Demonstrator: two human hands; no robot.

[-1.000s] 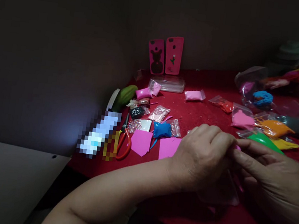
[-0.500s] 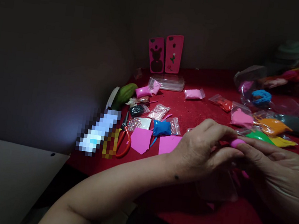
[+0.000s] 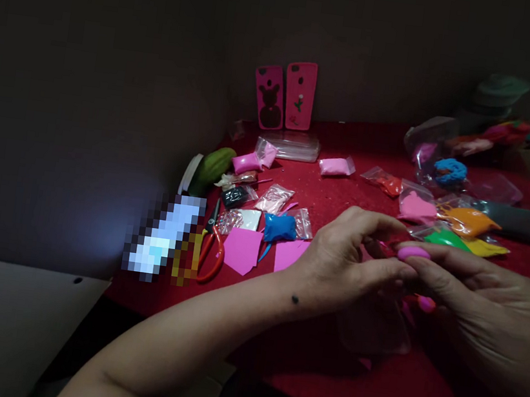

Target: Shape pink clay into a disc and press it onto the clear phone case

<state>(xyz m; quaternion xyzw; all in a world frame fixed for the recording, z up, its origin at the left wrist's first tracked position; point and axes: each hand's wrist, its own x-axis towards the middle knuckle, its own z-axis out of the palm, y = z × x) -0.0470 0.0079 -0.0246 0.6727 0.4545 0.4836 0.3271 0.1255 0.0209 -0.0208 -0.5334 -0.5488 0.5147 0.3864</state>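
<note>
My right hand point(image 3: 498, 314) pinched a smooth pink lump point(image 3: 413, 252) between thumb and finger, with one rounded side poking out. It looked soft, and I think it was being pressed into shape. My left hand point(image 3: 336, 253) was curled right beside it, thumb close to the lump, but I could not tell if it gripped anything. Under my hands was a clear flat thing point(image 3: 374, 333), partly hidden. Off to the right, on the red worktop point(image 3: 321, 196), little see-through bags had soft stuff inside: the green bag point(image 3: 446, 238), the orange bag point(image 3: 474, 222) and the red bag point(image 3: 388, 183). To the left sat the blue bag point(image 3: 279, 227), near some pink sheets point(image 3: 242, 251) and scissors point(image 3: 212, 250). Farther back lay a clear box point(image 3: 296, 148), and I could not tell what was in it.
</note>
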